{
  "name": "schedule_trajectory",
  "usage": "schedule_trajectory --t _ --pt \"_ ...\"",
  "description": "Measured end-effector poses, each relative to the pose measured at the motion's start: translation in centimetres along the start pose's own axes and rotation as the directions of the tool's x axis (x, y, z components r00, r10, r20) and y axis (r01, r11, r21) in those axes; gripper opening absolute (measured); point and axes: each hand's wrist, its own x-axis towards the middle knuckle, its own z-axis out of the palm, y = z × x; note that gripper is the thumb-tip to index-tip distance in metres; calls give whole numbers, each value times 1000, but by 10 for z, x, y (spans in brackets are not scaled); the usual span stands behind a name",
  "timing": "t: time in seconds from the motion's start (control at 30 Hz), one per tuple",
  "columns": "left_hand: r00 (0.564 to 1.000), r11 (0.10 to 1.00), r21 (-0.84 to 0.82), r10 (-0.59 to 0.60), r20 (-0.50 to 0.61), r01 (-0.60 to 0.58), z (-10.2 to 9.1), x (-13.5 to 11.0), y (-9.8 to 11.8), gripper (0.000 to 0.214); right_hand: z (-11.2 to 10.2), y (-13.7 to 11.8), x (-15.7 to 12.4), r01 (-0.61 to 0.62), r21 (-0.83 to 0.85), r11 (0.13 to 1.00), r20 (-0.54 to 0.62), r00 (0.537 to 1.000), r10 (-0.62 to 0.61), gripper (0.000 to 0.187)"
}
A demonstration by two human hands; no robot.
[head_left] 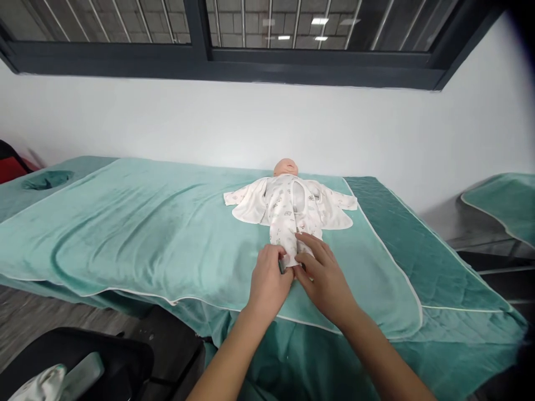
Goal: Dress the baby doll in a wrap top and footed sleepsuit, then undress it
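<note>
A baby doll (286,166) lies on its back, dressed in printed white baby clothes. The open jacket (251,201) is spread out to both sides with its sleeves stretched wide. Below it, the white trousers (282,229) cover the legs. My left hand (271,277) is closed, its thumb and fingers pinching the lower end of the trouser leg. From the other side, my right hand (320,272) holds the same leg end, with thumb and bent fingers around the cloth. The doll's feet are hidden by cloth and fingers.
A light green sheet (159,223) with wrinkles covers the dark green padded bed (451,278). The bed stands against a white wall under a barred window. At lower left is a black chair (104,351) with a patterned cloth and a pale flat object on it.
</note>
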Motion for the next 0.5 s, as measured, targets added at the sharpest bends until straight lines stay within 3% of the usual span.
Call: schedule_trajectory --t 0.1,0.3,0.5 --pt "1000 1000 5 10 17 -10 -2 -1 -1 2 2 4 -5 -22 -43 999 29 999 23 7" --pt "992 991 -55 124 30 -122 -3 -11 -4 8 16 16 -14 -139 -172 975 55 987 150 5" --pt "988 991 31 132 -74 -130 -7 -22 -33 9 1 3 -14 -20 -139 990 24 999 23 11"
